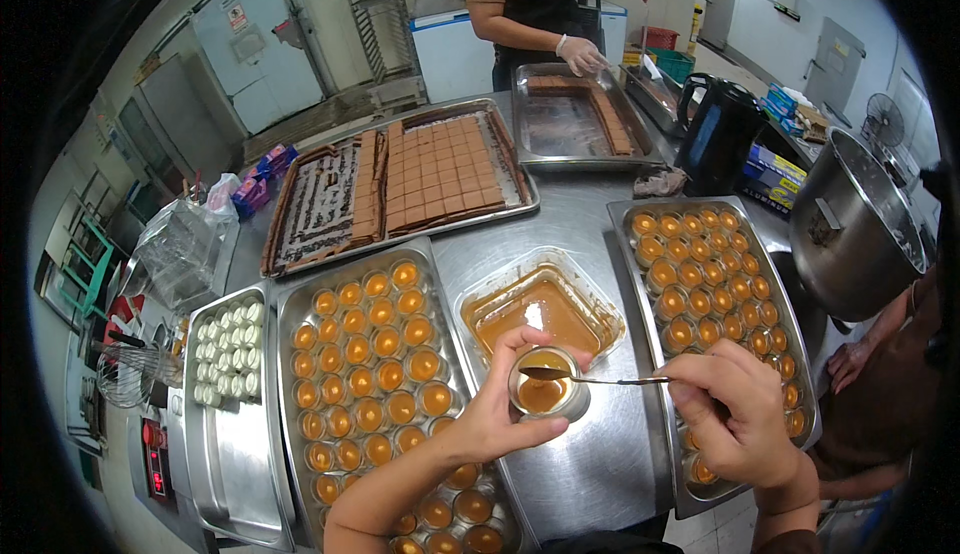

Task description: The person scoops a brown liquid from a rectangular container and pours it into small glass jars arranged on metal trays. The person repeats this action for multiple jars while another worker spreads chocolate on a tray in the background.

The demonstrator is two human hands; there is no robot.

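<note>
Fingers and thumb of my left hand (491, 426) wrap around a small glass jar (551, 404) with a pale layer inside and caramel-coloured sauce partly covering it. My right hand (731, 411) grips the handle of a metal spoon (615, 381), whose bowl is over the jar's mouth. Just beyond the jar sits a square clear plastic tub (600, 284) of brown caramel sauce, its inner walls smeared. Trays of jars topped with glossy caramel stand on both sides: a left metal tray (442, 291) and a right metal tray (667, 456) partly behind my right hand.
A steel pan (240, 471) at far left holds white-topped jars (236, 336). Beyond are a sheet pan of cut brown squares (442, 171), an electric kettle (720, 133) and a steel mixing bowl (847, 231). A gloved co-worker (555, 13) stands opposite; another person's arm (862, 351) is at right.
</note>
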